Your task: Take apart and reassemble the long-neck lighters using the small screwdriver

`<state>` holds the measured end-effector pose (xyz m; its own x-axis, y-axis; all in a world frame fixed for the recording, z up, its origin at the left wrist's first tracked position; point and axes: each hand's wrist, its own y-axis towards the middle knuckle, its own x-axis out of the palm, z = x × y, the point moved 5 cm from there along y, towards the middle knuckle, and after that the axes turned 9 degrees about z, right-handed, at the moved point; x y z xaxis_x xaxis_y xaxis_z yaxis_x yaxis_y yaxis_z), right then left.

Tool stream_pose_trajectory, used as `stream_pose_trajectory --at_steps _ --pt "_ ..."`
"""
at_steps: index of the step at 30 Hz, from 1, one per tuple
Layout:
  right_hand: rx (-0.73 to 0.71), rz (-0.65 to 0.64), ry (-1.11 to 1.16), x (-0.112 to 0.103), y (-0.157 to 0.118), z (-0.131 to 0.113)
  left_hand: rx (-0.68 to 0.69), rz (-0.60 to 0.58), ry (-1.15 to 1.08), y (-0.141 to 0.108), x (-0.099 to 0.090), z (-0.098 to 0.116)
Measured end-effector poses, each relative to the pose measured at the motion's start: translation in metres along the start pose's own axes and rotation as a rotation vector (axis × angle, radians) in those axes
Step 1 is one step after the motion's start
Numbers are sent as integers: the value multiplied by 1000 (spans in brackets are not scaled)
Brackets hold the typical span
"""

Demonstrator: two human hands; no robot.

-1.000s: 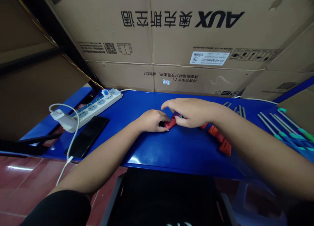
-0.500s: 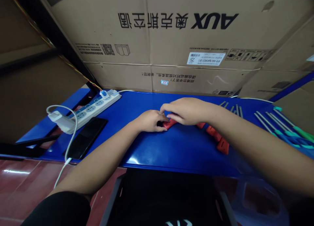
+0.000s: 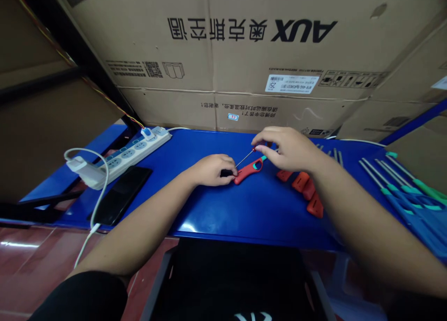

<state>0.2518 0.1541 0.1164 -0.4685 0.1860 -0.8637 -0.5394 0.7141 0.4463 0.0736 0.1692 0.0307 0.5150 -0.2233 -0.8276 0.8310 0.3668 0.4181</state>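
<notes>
Blue metal table (image 3: 206, 214), over a red tile floor (image 3: 31, 265), with a black seat back (image 3: 237, 277) at its near edge. Item, left hand (image 3: 211, 170): fingers curled closed around a black end piece (image 3: 226, 173), which joins a red plastic handle (image 3: 248, 170) lying just right of that hand, its body on the tabletop. Item, right hand (image 3: 286, 149): thumb and forefinger pinched narrow on the upper end of a thin metal rod (image 3: 245, 158), which runs down to the left hand's side; a small teal part (image 3: 259, 163) sits on the handle just below this hand.

Right of the right hand, near its wrist: three loose red plastic pieces (image 3: 301, 181), the nearest (image 3: 315, 205) apart from the others. Farther right: teal-handled tools (image 3: 401, 193) and one green-handled tool (image 3: 421, 187), laid side by side. Beyond the right hand: short metal rods (image 3: 335, 154).

Left of the left hand: black smartphone (image 3: 120, 195), white charger (image 3: 85, 170) with cable (image 3: 102, 190), white power strip (image 3: 139, 145). Behind everything: large AUX cardboard box (image 3: 244, 65), printing upside down.
</notes>
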Motion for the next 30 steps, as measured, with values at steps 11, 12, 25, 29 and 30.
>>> stream_pose_trajectory --at_steps 11,12,25,29,30 --pt "394 229 52 54 -33 45 -81 54 -60 -3 -14 -2" --pt "373 198 37 60 -32 41 -96 28 -70 -2 -12 -2" --pt "228 -153 -97 113 -30 5 -261 -32 36 -3 9 -13" --pt "260 -191 -109 118 -30 4 -177 -66 41 -3 6 -6" --pt "264 -196 -112 118 -30 5 -144 -70 65 -3 6 -4"
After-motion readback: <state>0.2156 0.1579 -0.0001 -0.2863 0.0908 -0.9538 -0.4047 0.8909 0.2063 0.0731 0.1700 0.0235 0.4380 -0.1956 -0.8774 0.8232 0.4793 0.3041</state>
